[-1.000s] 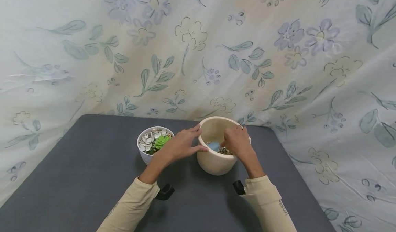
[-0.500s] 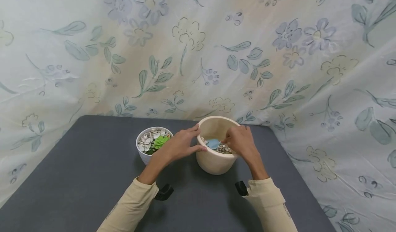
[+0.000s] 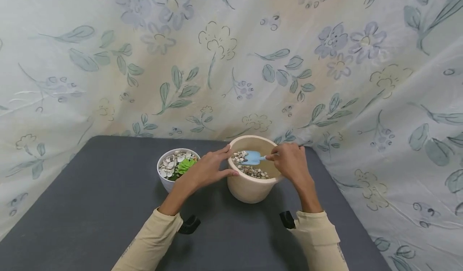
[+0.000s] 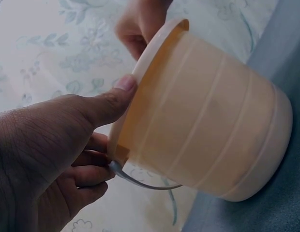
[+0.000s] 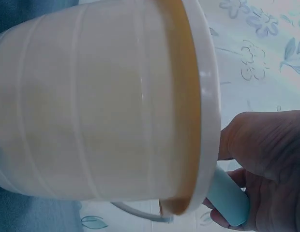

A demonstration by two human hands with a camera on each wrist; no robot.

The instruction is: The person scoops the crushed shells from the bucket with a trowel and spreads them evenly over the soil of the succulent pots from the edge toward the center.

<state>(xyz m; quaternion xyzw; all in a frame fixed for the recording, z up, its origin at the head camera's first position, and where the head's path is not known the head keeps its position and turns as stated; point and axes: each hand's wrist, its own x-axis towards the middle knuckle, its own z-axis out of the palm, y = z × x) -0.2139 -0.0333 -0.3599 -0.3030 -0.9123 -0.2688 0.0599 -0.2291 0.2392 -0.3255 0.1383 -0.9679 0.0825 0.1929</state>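
A cream bucket point(image 3: 249, 190) stands on the dark table and has pebbles point(image 3: 255, 172) in its bottom. My right hand point(image 3: 292, 160) grips the handle of a small light-blue trowel point(image 3: 253, 157). The trowel's blade is inside the bucket, below the rim, with pebbles at its tip. In the right wrist view the pale blue handle point(image 5: 228, 195) lies within the curled fingers. My left hand point(image 3: 206, 168) holds the bucket's left rim; in the left wrist view the thumb point(image 4: 113, 99) lies on the rim and the fingers curl beside the bail handle point(image 4: 145, 183).
Left of the bucket, partly behind my left forearm, stands a white bowl point(image 3: 167, 183) with pale stones or shells and a green succulent point(image 3: 186, 166). A floral cloth point(image 3: 231, 62) hangs behind the dark table point(image 3: 90, 206).
My right hand has risen and drawn to the right with the trowel. The blade has come up from the bucket's bottom and shows more fully. My left hand stays on the rim.
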